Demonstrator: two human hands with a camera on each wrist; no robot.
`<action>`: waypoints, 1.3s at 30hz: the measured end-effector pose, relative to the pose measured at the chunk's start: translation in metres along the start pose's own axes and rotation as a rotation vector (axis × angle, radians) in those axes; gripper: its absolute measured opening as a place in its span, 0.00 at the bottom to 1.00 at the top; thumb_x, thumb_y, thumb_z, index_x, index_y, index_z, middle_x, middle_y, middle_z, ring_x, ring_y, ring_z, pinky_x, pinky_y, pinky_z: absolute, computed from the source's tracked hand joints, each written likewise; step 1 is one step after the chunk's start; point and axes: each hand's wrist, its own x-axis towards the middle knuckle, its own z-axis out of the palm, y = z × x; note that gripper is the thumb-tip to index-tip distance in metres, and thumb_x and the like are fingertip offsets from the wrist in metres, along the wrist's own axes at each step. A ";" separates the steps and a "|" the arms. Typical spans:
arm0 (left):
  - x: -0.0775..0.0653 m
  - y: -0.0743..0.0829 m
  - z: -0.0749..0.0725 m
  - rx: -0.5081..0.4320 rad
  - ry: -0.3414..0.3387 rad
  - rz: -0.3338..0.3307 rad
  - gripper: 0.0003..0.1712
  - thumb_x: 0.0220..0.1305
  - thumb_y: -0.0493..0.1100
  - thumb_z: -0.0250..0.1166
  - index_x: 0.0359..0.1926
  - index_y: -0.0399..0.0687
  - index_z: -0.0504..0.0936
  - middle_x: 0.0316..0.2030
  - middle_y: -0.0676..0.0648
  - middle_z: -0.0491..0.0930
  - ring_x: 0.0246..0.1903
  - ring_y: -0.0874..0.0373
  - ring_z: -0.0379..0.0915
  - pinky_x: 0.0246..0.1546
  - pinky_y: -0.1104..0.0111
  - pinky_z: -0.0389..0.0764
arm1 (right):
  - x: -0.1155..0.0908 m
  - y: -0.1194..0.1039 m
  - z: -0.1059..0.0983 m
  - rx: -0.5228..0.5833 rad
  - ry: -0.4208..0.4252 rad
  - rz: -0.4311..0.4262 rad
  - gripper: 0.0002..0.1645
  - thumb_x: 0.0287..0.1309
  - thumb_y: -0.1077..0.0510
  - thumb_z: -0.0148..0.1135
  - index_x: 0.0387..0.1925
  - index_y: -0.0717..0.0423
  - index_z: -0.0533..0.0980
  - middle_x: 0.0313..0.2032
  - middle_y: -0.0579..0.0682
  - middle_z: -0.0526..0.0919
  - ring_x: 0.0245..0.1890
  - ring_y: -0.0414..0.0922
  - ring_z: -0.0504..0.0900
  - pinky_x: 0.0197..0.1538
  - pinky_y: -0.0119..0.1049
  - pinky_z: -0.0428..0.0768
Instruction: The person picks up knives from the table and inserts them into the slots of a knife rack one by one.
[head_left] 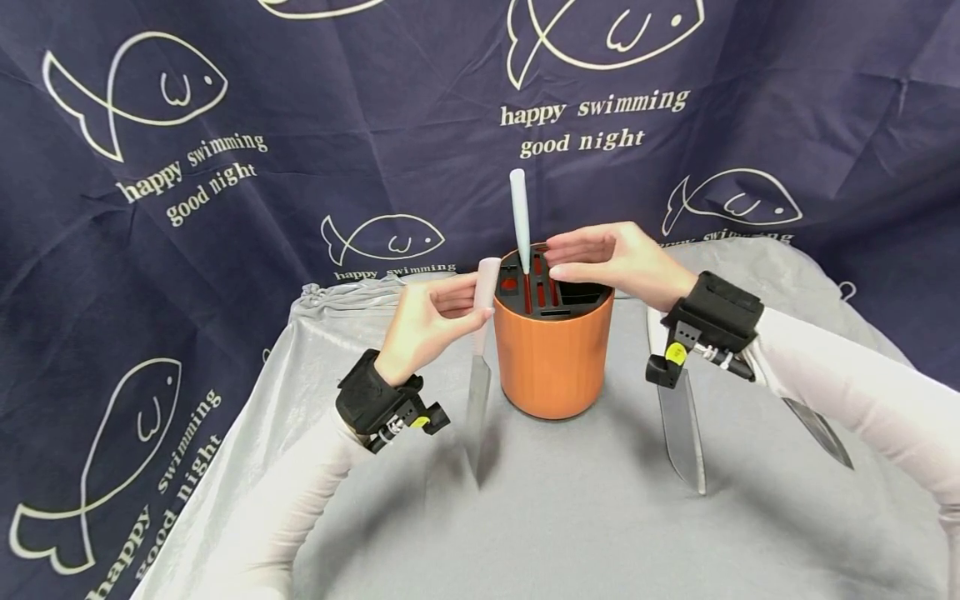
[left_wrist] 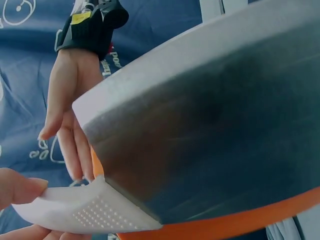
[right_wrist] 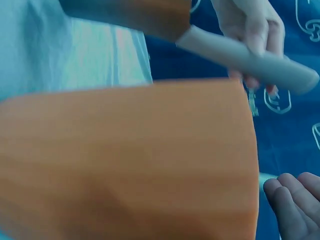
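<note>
My left hand (head_left: 433,323) pinches the pale pink handle (head_left: 487,283) of a kitchen knife between thumb and fingers. Its broad blade (head_left: 477,400) points down, left of an orange round knife block (head_left: 553,362); in the left wrist view the blade (left_wrist: 210,120) fills much of the picture. Over the right side of the block's black slotted top, my right hand (head_left: 618,260) has its fingers stretched out and nothing between them. Whether they touch the rim I cannot tell. A pale blue handle (head_left: 520,212) stands up from one slot.
On the grey cloth-covered table (head_left: 555,517), a knife with a wide blade (head_left: 682,433) lies right of the block. Another narrower blade (head_left: 821,433) shows from under my right forearm. Behind hangs a dark blue curtain (head_left: 420,150) with fish drawings.
</note>
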 end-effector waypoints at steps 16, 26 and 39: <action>0.008 0.014 0.021 -0.058 -0.005 0.068 0.27 0.53 0.29 0.70 0.56 0.31 0.79 0.43 0.33 0.84 0.40 0.45 0.84 0.42 0.67 0.85 | 0.000 -0.008 0.028 0.089 -0.083 -0.029 0.23 0.56 0.59 0.69 0.54 0.58 0.80 0.48 0.51 0.86 0.48 0.44 0.84 0.54 0.37 0.82; 0.009 0.016 0.029 -0.065 -0.011 0.093 0.28 0.53 0.28 0.70 0.58 0.34 0.78 0.40 0.33 0.85 0.38 0.46 0.85 0.42 0.67 0.85 | 0.000 -0.010 0.034 0.124 -0.052 -0.028 0.20 0.56 0.59 0.70 0.49 0.64 0.81 0.39 0.51 0.88 0.41 0.48 0.86 0.50 0.41 0.83; 0.008 0.015 0.034 -0.067 0.030 0.107 0.31 0.52 0.28 0.70 0.60 0.36 0.77 0.40 0.33 0.85 0.38 0.46 0.85 0.42 0.67 0.85 | -0.001 -0.010 0.037 0.201 -0.013 -0.038 0.19 0.55 0.62 0.68 0.49 0.65 0.80 0.39 0.51 0.88 0.40 0.44 0.86 0.51 0.44 0.83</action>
